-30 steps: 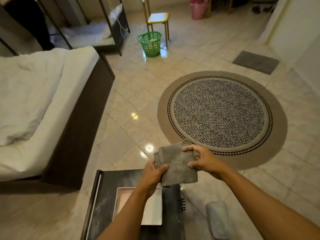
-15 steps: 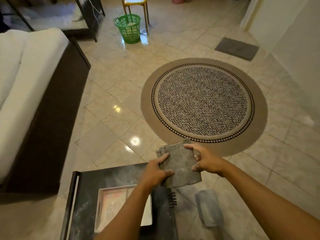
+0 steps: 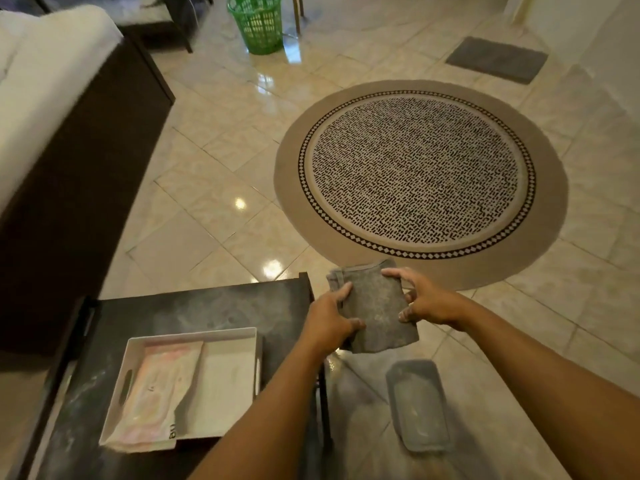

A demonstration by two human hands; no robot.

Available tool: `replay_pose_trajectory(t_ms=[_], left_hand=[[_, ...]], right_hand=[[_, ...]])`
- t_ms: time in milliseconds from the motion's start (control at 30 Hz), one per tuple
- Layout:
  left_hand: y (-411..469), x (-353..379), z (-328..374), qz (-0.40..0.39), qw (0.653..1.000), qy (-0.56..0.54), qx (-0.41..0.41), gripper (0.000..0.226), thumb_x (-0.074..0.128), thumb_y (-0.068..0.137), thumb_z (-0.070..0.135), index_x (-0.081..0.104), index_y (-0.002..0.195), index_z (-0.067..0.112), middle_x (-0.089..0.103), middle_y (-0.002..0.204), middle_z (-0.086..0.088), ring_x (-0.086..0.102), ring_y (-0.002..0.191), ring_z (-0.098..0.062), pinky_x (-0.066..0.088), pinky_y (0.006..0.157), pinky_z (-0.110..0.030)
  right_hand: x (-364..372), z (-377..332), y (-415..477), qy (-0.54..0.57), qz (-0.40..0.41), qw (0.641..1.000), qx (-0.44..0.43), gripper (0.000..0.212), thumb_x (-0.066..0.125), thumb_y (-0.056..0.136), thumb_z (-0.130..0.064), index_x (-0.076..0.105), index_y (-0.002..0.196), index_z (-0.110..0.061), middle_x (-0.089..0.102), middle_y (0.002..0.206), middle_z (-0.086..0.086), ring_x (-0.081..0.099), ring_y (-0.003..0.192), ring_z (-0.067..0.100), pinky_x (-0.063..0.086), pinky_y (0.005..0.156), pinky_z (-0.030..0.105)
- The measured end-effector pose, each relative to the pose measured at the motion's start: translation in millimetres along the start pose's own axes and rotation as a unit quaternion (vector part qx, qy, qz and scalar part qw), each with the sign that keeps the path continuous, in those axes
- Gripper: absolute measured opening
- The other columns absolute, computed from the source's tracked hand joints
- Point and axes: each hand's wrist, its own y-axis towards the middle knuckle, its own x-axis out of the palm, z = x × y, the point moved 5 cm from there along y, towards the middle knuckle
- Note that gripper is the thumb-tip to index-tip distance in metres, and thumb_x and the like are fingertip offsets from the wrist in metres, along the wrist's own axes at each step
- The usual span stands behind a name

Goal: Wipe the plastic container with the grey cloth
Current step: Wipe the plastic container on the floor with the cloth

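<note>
Grey cloth: folded, clamped in the grip of left hand and right hand, held above the floor. Plastic container: grey-blue, lying on the tiled floor below, apart from the cloth, untouched. Wiping not yet begun; all remains.

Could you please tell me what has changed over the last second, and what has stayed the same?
Only the head camera tipped downward, revealing more of the dark table and plastic container. Both the left hand and right hand still hold the folded grey cloth; nothing was released.
</note>
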Motion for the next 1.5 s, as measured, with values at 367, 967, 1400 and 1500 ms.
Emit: replay_pose_trajectory(t_ms=[367,967,1400,1500], left_hand=[[39,137,-75,0.040,0.994,0.090,0.053,0.083,0.075,0.084,0.009,0.031,0.153,0.023,0.045,0.146,-0.006,0.049,0.128,-0.027,0.055,0.074,-0.023],[-153,191,-128,0.073,0.978,0.131,0.145,0.083,0.076,0.082,0.008,0.033,0.152,0.018,0.048,0.141,-0.010,0.050,0.127,-0.028,0.049,0.101,-0.037],[-94,224,-150,0.064,0.984,0.132,0.103,0.079,0.072,0.084,0.004,0.033,0.151,0.018,0.050,0.136,-0.009,0.055,0.120,-0.028,0.058,0.086,-0.033],[-69,235,-160,0.061,0.980,0.155,0.110,0.071,0.071,0.086,0.008,0.038,0.148,0.018,0.052,0.134,-0.006,0.056,0.117,-0.022,0.055,0.077,-0.023]], right_hand=[[-3,157,15,-0.056,0.053,0.997,-0.029,0.092,0.071,0.072,0.019,0.038,0.148,-0.024,0.034,0.138,0.001,0.052,0.113,0.029,0.060,0.065,0.032],[102,189,-180,-0.180,0.116,0.972,-0.100,0.092,0.071,0.074,0.018,0.034,0.151,-0.018,0.034,0.151,0.008,0.047,0.122,0.032,0.058,0.066,0.031],[79,247,-107,-0.218,0.120,0.964,-0.089,0.098,0.079,0.071,0.008,0.033,0.152,-0.021,0.032,0.152,0.004,0.055,0.114,0.023,0.056,0.067,0.023],[74,270,-80,-0.225,0.121,0.964,-0.076,0.097,0.080,0.071,0.003,0.032,0.152,-0.020,0.034,0.150,0.003,0.052,0.115,0.020,0.058,0.084,0.031]])
